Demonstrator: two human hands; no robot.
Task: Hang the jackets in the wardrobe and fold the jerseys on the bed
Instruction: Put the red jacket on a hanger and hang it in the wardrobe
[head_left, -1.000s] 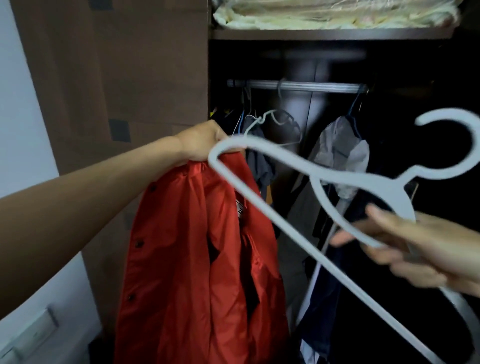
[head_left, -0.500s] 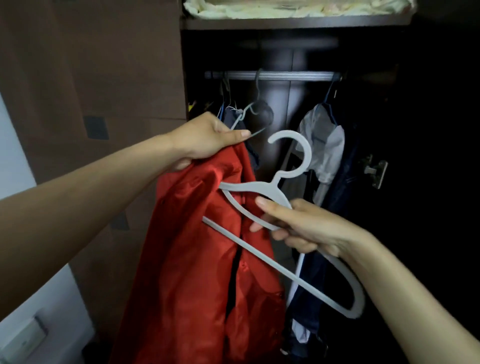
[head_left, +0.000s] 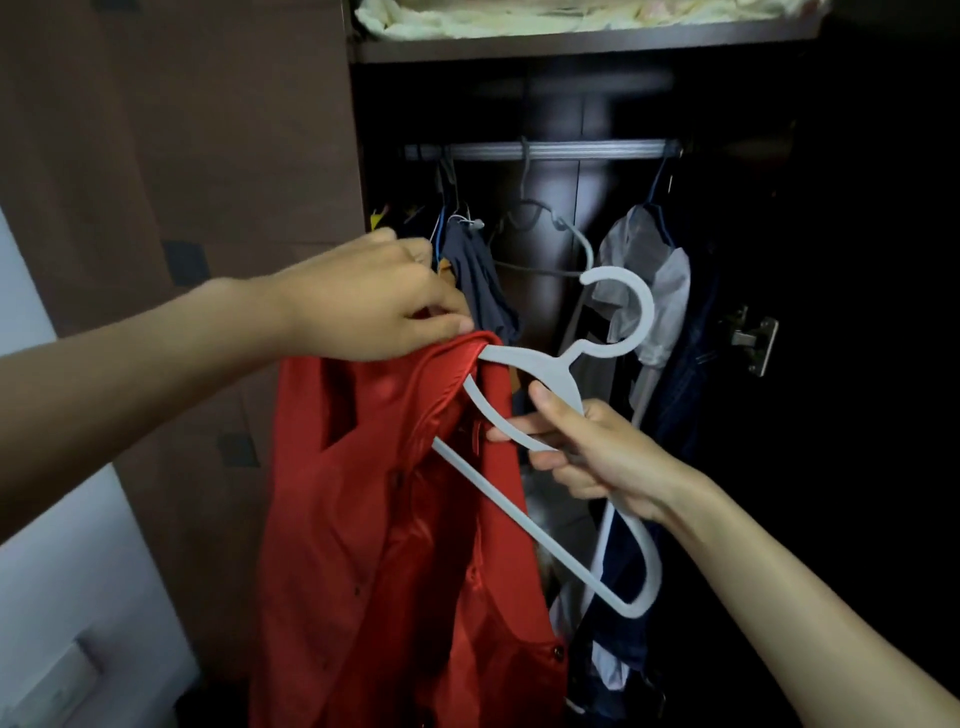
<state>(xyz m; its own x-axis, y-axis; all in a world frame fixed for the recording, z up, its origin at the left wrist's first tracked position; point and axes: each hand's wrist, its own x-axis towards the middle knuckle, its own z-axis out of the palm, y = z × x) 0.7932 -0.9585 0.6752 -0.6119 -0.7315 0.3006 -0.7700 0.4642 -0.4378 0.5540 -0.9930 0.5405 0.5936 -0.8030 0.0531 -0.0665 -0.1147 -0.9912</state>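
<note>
At centre left of the frame, the left hand (head_left: 379, 296) pinches the collar of the red jacket (head_left: 395, 519), which hangs down through the lower middle. Just right, the right hand (head_left: 592, 452) grips a white hanger (head_left: 545, 545), one end tucked into the collar, before the open wardrobe's rail (head_left: 545, 150).

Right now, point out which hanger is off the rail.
The pale grey plastic hanger gripped by the right hand, one end tucked into the red jacket. The empty grey hanger behind hooks over the rail.
</note>
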